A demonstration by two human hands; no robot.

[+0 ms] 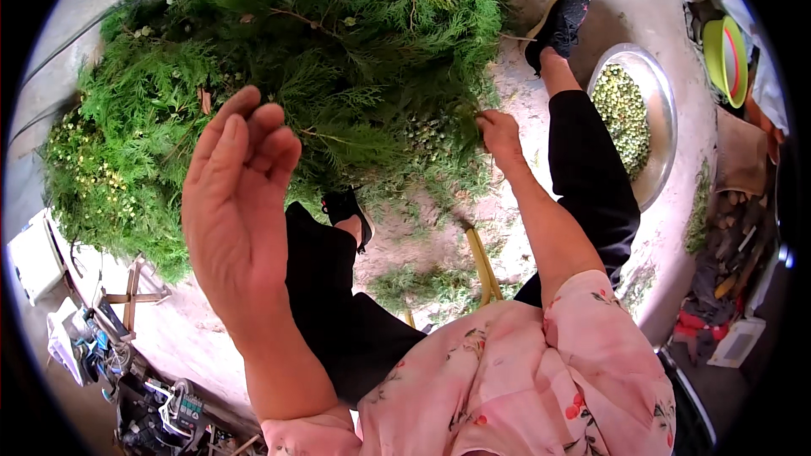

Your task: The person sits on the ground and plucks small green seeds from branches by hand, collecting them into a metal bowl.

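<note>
My left hand (245,186) is raised in front of the pile, palm showing, fingers loosely curled with gaps between them and nothing in it. My right hand (500,137) is lower, at the pile's right edge, its fingers closed on a feathery green conifer sprig (467,128) that hangs over the ground. Before me spreads a big heap of cut conifer branches (338,59), some bearing small pale green cones. Loose cones and bits of foliage (427,137) lie beside the sprig.
A wide metal basin (665,118) holding many small green cones (621,114) stands right of my leg. A yellow-green tub (725,59) and piled odds and ends line the right side. Tools and clutter (173,409) lie lower left. My feet flank the pile's near edge.
</note>
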